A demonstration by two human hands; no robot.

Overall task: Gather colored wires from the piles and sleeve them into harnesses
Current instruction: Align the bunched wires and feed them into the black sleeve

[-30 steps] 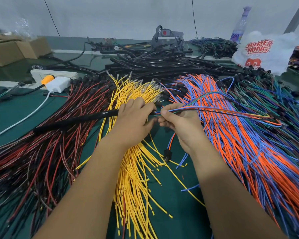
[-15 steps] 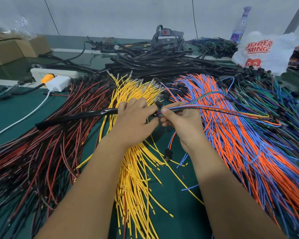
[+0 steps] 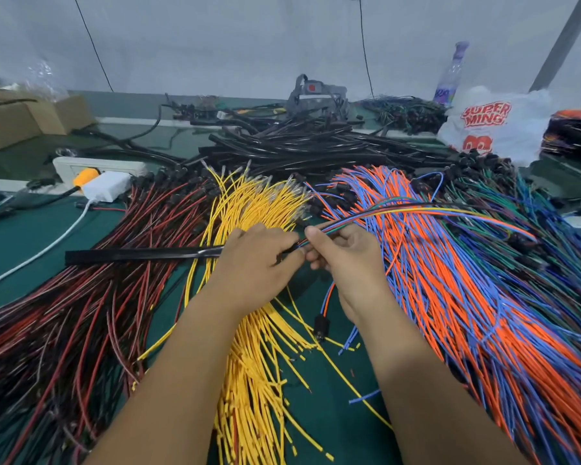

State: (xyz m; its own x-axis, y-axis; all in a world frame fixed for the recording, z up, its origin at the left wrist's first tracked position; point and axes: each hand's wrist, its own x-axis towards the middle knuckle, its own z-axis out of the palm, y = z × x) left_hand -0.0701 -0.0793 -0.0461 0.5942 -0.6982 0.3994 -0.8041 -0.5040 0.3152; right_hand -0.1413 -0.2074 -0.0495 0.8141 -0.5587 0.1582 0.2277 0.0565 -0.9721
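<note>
A thin bundle of mixed-colour wires [image 3: 416,211] arcs from the far right across the orange-and-blue pile and comes down to the middle of the desk, where its near end meets the mouth of a long flat black sleeve [image 3: 141,255]. The sleeve lies level, pointing left over the red-and-black wires and the yellow ones. The left hand [image 3: 255,263] has its fingers curled round the right end of the sleeve, its grip pinching it closed around the tube. The right hand [image 3: 346,260] pinches the wire bundle between thumb and fingers just beside the sleeve mouth; the two hands nearly touch.

Below the hands lies a fan of loose yellow wires [image 3: 252,364] on the green desk [image 3: 21,236]. To the left spreads a heap of red and black wires [image 3: 81,313]; to the right, a thick heap of orange and blue wires [image 3: 467,313], and beyond it green and dark blue wires [image 3: 534,213]. A pile of black tubing [image 3: 299,146] lies behind. Farther off are a white power strip [image 3: 98,164], a white plastic bag with red lettering [image 3: 493,125], a clear bottle [image 3: 451,75] and cardboard boxes [image 3: 24,119].
</note>
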